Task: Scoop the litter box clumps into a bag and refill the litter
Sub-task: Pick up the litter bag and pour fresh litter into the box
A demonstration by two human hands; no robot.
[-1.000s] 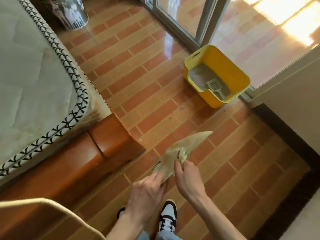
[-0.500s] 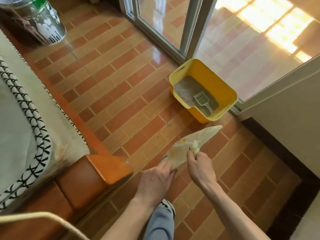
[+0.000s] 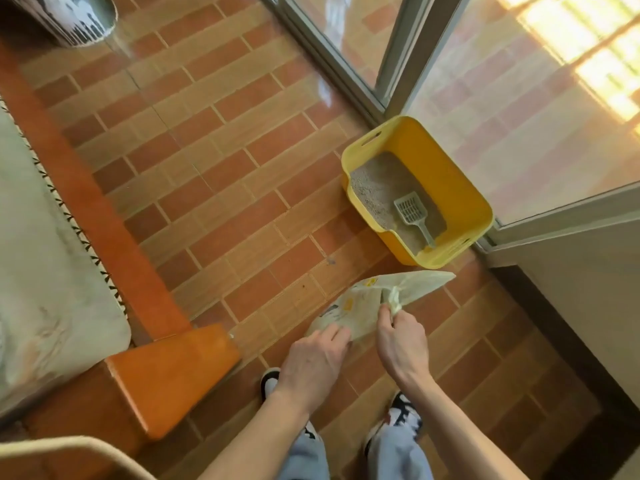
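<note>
Bag (image 3: 363,303) between both hands (box (image 3: 460,188) beyond)

The left hand (image 3: 313,358) covers the near end of the bag (image 3: 367,303), and its fingertips are hidden beneath the plastic. The print on the bag is too small to read. In the litter box (image 3: 446,188), the near wall hides the end of the scoop (image 3: 412,214) handle and the litter behind it; clumps cannot be told apart from loose litter. Left of the box, the mattress (image 3: 45,271) is cut off by the frame edge, as is the patterned object (image 3: 79,19) at top left.
</note>
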